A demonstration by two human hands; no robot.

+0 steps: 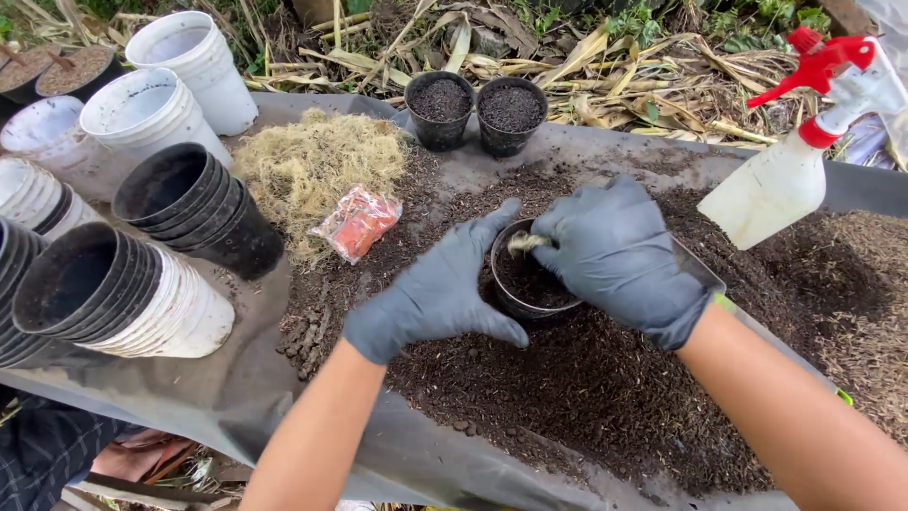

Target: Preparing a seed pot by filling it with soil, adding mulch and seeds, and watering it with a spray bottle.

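Observation:
A small black pot (526, 305) partly filled with dark soil stands in the soil heap (605, 388) on a grey sheet. My left hand (437, 289), in a grey glove, wraps around the pot's left side. Over the pot's right rim, my gloved right hand (619, 254) pinches a small pale plant piece (526, 242) just above the soil inside the pot.
Two soil-filled black pots (476, 112) stand at the back. A pile of dry moss (317, 166) and an orange packet (357, 221) lie to the left, beside stacks of black and white pots (142, 255). A white spray bottle (793, 156) with a red trigger stands at the right.

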